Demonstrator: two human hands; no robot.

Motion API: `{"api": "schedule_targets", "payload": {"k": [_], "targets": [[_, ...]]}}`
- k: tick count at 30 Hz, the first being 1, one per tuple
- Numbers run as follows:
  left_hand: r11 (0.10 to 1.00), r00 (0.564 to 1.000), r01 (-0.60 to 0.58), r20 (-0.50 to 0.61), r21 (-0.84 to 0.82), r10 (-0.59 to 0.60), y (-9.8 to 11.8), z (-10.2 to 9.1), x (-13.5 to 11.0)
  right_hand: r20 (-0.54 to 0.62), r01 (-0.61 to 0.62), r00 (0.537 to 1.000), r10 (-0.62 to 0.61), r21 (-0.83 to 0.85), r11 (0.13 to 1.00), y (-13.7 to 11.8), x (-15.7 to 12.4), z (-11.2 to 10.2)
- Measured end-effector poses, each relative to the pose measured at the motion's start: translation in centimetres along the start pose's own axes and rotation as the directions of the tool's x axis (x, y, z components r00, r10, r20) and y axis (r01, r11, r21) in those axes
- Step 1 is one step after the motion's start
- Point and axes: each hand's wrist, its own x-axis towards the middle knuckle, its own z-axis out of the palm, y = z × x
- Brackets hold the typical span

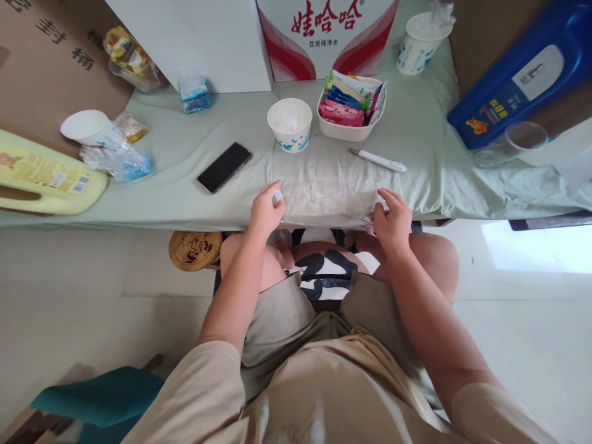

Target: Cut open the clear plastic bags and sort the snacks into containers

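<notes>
A clear plastic sheet or bag (324, 200) lies stretched along the front edge of the cloth-covered table (176, 160). My left hand (267, 211) pinches its left end between thumb and fingers. At the other end, my right hand (392, 222) has its thumb and fingers closed on the plastic. Just beyond it stands a white paper cup (290, 126) with a blue leaf print. Right of the cup sits a white tub (345, 131) of colourful small packets. A white-handled craft knife (379, 161) lies in front of the tub. A black phone (225, 167) rests to the left.
Yellow bottle (50, 176), tipped paper cup (90, 127) and crumpled wrappers (118, 161) are at left. Boxes (328, 40) line the back. Another cup (416, 52), a blue bottle (513, 74) and a clear plastic cup (518, 143) stand at right. A wooden stool (194, 248) is below.
</notes>
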Motion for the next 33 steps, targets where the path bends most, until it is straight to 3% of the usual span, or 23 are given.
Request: {"api": "schedule_targets", "payload": {"k": [3, 7, 9, 14, 18, 21, 24, 27, 30, 33], "targets": [[0.993, 1.0, -0.005, -0.007, 0.118, 0.006, 0.6, 0.1, 0.3, -0.004, 0.005, 1.0, -0.006, -0.158, 0.987, -0.2, 0.1, 0.1], [0.953, 0.997, 0.083, -0.024, 0.29, -0.08, 1.8, 0.1, 0.4, 0.008, -0.059, 0.998, 0.065, -0.32, 0.945, -0.5, -0.2, -0.1], [0.934, 0.995, 0.097, -0.027, 0.345, -0.093, 2.3, 0.1, 0.3, 0.016, -0.074, 0.996, 0.085, -0.355, 0.932, -0.5, -0.3, -0.4], [0.927, 0.999, 0.022, -0.054, 0.375, -0.001, 2.2, 0.3, 0.2, 0.002, -0.095, 0.995, 0.103, -0.372, 0.923, -0.1, -0.8, -1.1], [0.957, 0.999, -0.03, -0.027, 0.289, 0.039, 1.5, 1.0, 0.9, 0.002, -0.088, 0.996, 0.094, -0.329, 0.94, 0.9, -1.6, -1.6], [0.982, 0.997, -0.075, 0.005, 0.172, 0.075, 1.0, 1.6, 1.5, 0.065, -0.05, 0.996, 0.062, -0.17, 0.984, 1.5, -2.5, -2.1], [0.99, 0.99, -0.141, -0.002, -0.029, 0.141, 0.7, 2.0, 1.6, -0.049, 0.01, 0.999, -0.014, -0.071, 0.997, 1.2, -3.3, -2.7], [0.95, 0.976, -0.199, 0.038, -0.239, 0.214, 0.5, 2.0, 1.2, -0.15, 0.145, 0.976, -0.156, -0.083, 0.986, 0.0, -2.9, -2.7], [0.901, 0.947, -0.181, 0.176, -0.393, 0.267, 0.6, 1.9, 0.7, 0.08, 0.354, 0.934, -0.349, -0.057, 0.934, -2.0, -1.2, -1.5], [0.858, 0.9, -0.131, 0.303, -0.498, 0.313, 0.8, 1.6, 0.2, 0.421, 0.453, 0.801, -0.426, 0.038, 0.891, -4.3, 1.2, 0.5]]}}
